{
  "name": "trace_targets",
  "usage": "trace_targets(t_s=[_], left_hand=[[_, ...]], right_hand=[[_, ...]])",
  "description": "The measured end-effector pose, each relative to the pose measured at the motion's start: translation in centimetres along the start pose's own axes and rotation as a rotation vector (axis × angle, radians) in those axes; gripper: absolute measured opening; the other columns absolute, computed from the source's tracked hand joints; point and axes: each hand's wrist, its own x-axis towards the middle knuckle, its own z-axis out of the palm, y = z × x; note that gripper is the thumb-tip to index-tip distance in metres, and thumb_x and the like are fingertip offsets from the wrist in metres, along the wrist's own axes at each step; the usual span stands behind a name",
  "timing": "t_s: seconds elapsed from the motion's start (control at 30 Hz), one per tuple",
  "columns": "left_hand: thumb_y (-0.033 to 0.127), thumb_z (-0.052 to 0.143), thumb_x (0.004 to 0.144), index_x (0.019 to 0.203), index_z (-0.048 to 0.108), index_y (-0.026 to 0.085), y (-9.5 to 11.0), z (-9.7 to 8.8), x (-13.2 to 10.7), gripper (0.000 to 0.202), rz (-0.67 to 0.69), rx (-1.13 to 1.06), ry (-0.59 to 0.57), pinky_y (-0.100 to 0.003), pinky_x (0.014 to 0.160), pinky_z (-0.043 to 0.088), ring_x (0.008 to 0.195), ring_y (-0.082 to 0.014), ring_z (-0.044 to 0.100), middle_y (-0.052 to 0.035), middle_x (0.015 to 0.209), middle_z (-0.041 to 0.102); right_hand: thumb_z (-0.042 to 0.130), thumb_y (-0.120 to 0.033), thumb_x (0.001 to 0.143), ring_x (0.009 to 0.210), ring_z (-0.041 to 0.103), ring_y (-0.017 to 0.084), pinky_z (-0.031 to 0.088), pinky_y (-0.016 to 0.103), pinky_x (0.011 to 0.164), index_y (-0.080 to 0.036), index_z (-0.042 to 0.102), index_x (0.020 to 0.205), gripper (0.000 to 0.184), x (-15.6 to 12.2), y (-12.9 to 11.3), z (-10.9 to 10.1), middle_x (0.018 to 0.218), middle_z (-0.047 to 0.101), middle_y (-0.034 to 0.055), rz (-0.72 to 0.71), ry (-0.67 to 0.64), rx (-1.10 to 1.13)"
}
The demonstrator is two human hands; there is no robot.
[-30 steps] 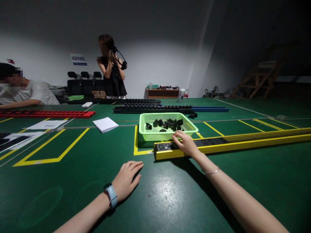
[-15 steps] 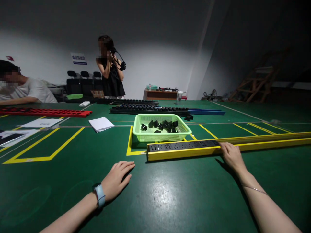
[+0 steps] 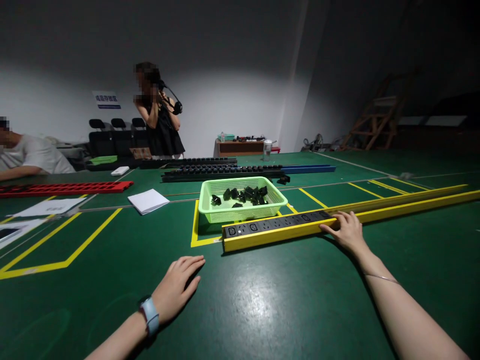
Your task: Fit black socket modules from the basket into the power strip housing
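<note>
A long yellow channel (image 3: 277, 237) lies across the table, tilted up to the right, with a row of black socket modules (image 3: 265, 226) in its left part. My right hand (image 3: 348, 231) grips its near wall at the right end of the sockets, fingers over the top and thumb on the outer side. My left hand (image 3: 175, 285) lies on the green table with fingers stretched out, holding nothing, left of the channel's end. Just behind the channel stands a light green basket (image 3: 243, 216) with several small black parts (image 3: 249, 193) in it.
Folded white paper (image 3: 148, 201) lies left of the basket. Behind are black strips (image 3: 221, 172), a blue channel (image 3: 311, 169) and a red rail (image 3: 67, 188). Yellow tape (image 3: 97, 232) marks the green table (image 3: 240, 320). One person (image 3: 161, 125) stands behind; another (image 3: 37, 155) is at left.
My right thumb has spread left along the channel's near side, and the fingers now reach over its top. The view has turned slightly right. My left hand stays on the table.
</note>
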Motion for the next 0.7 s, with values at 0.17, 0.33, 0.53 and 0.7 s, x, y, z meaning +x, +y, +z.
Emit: trace_targets(t_s=[0.17, 0.33, 0.53, 0.7], left_hand=[[0.031, 0.041, 0.094, 0.129, 0.051, 0.027, 0.1, 0.0, 0.0, 0.037, -0.002, 0.005, -0.004, -0.044, 0.101, 0.043, 0.119, -0.0208, 0.049, -0.0036, 0.133, 0.056], [0.031, 0.042, 0.094, 0.13, 0.052, 0.028, 0.2, -0.1, 0.0, 0.037, -0.005, 0.002, 0.001, -0.044, 0.101, 0.043, 0.12, -0.0206, 0.049, -0.0032, 0.133, 0.056], [0.031, 0.042, 0.094, 0.129, 0.052, 0.029, -0.1, 0.1, 0.0, 0.037, 0.003, 0.001, 0.011, -0.044, 0.1, 0.044, 0.118, -0.021, 0.05, -0.0031, 0.132, 0.057], [0.032, 0.041, 0.095, 0.13, 0.051, 0.029, -0.1, 0.1, -0.1, 0.037, -0.011, 0.0, -0.007, -0.044, 0.102, 0.042, 0.12, -0.0212, 0.048, -0.0031, 0.133, 0.055]], right_hand=[[0.047, -0.079, 0.066, 0.129, 0.03, 0.037, 0.025, 0.048, 0.107, -0.018, 0.06, 0.103, 0.073, 0.5, 0.9, 0.8, 0.116, 0.052, 0.0148, -0.028, 0.014, 0.034], [0.047, -0.081, 0.065, 0.127, 0.031, 0.037, 0.026, 0.048, 0.106, -0.018, 0.061, 0.102, 0.074, 0.7, 1.5, 1.1, 0.112, 0.053, 0.0143, -0.053, 0.004, 0.013], [0.048, -0.078, 0.067, 0.126, 0.033, 0.038, 0.028, 0.051, 0.102, -0.019, 0.062, 0.1, 0.069, 0.7, 1.4, 1.3, 0.115, 0.053, 0.0147, -0.027, 0.012, -0.011], [0.052, -0.075, 0.066, 0.127, 0.031, 0.038, 0.027, 0.051, 0.103, -0.019, 0.062, 0.098, 0.065, 0.8, 1.5, 1.6, 0.115, 0.052, 0.0152, -0.021, 0.022, 0.02]])
